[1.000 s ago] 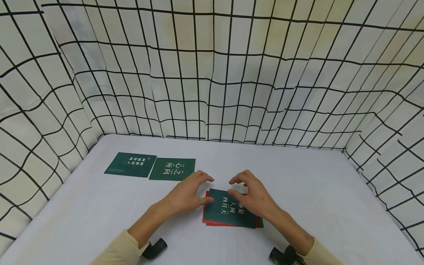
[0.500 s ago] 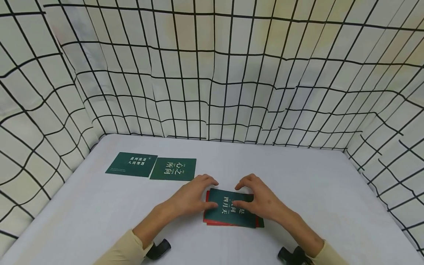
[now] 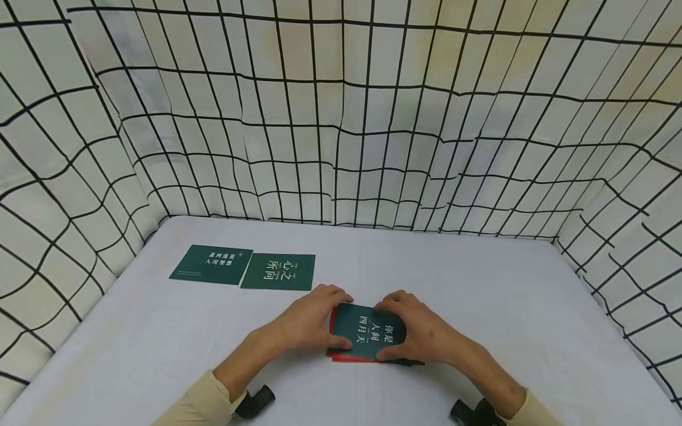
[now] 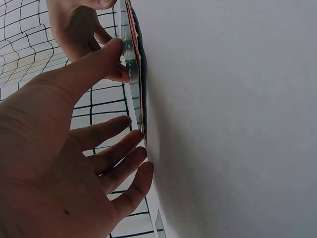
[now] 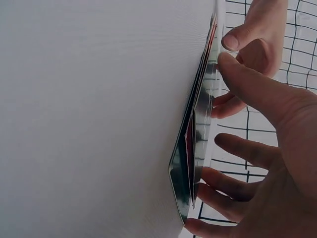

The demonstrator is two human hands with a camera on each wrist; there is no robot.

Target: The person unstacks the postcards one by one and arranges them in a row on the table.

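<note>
Toward the far left corner of the surface (image 3: 533,325) lie 2 cards side by side: the left card (image 3: 211,265) nearer the left edge, the right card (image 3: 278,272) just beside it. Before them and further right, about midway between the side edges, lies the stack of cards (image 3: 369,337), between the left hand (image 3: 311,318) and the right hand (image 3: 423,329). The grid wall (image 3: 341,124) stands behind the far edge.

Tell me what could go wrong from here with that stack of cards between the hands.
The card stack is uneven, with red edges jutting out, so cards might slide apart if it is lifted.

The left hand is close to the nearer loose green card, so a forward or leftward sweep might nudge it.
</note>
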